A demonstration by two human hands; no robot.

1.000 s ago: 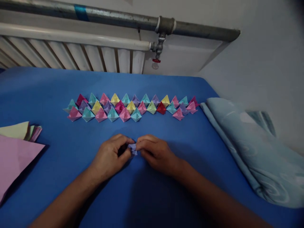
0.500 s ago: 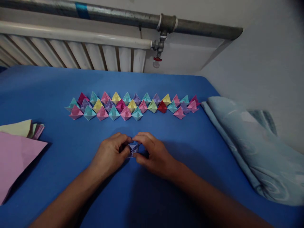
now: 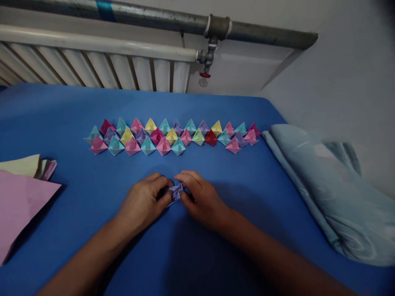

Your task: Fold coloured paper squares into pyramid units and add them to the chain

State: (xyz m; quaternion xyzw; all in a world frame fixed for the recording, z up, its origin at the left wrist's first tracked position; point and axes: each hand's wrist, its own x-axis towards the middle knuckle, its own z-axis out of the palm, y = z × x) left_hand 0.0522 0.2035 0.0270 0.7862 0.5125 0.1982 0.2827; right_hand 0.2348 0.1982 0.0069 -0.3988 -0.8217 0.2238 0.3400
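A small folded piece of purple paper [image 3: 176,192] sits between my two hands, just above the blue table [image 3: 129,255]. Its left side is pinched between the thumb and fingers of my left hand [image 3: 148,195]. From the other side, my right hand [image 3: 200,197] grips it with thumb and index finger. Creased layers show in the gap between the thumbs; the fingers cover the paper's outer parts. Beyond my hands stand rows of small folded paper boats [image 3: 163,146] in pink, teal, yellow, purple and red.
At the left lies a stack of coloured paper with a pink sheet [image 3: 24,201] on top. A folded light-blue blanket [image 3: 321,185] occupies the right side. Behind the table are a white radiator [image 3: 101,68], a metal pipe [image 3: 160,20] and a red-handled valve [image 3: 205,75].
My right thumb has shifted slightly right and up along the purple paper. The paper is tilted a little more, and more of its creased middle shows. The boats stay in place.
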